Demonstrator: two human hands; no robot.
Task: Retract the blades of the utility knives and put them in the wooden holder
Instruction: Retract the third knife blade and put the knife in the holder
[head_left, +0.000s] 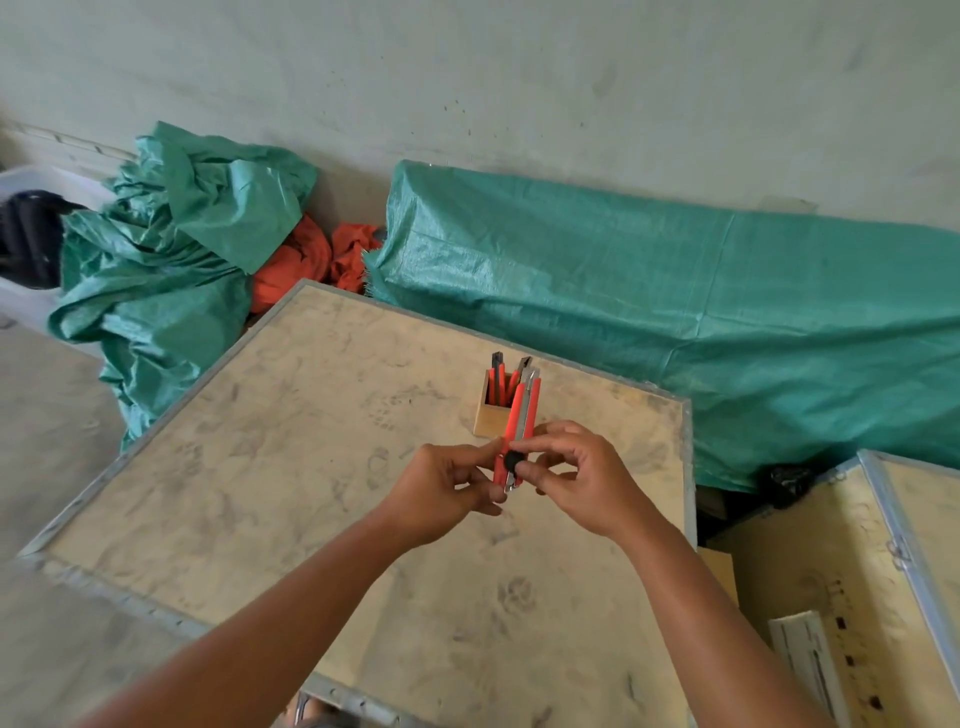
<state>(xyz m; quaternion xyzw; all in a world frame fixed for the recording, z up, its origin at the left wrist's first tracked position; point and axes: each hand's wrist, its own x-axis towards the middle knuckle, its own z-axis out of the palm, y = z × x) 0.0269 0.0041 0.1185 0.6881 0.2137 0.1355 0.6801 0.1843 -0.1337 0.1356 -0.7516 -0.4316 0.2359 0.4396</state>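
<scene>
A red utility knife (523, 415) is held upright between both hands above the crate top. My left hand (447, 493) pinches its lower body from the left. My right hand (576, 483) grips it from the right, thumb by the black slider knob (514, 460). A short metal tip shows at the knife's top end. Just behind it stands the small wooden holder (489, 420) with two red knives (500, 384) upright inside, black tips up.
The holder stands on a dusty plywood crate (291, 467) with metal edging. A second crate (852, 571) sits lower right. Green tarps (675, 291) and orange cloth (311, 260) lie along the wall behind.
</scene>
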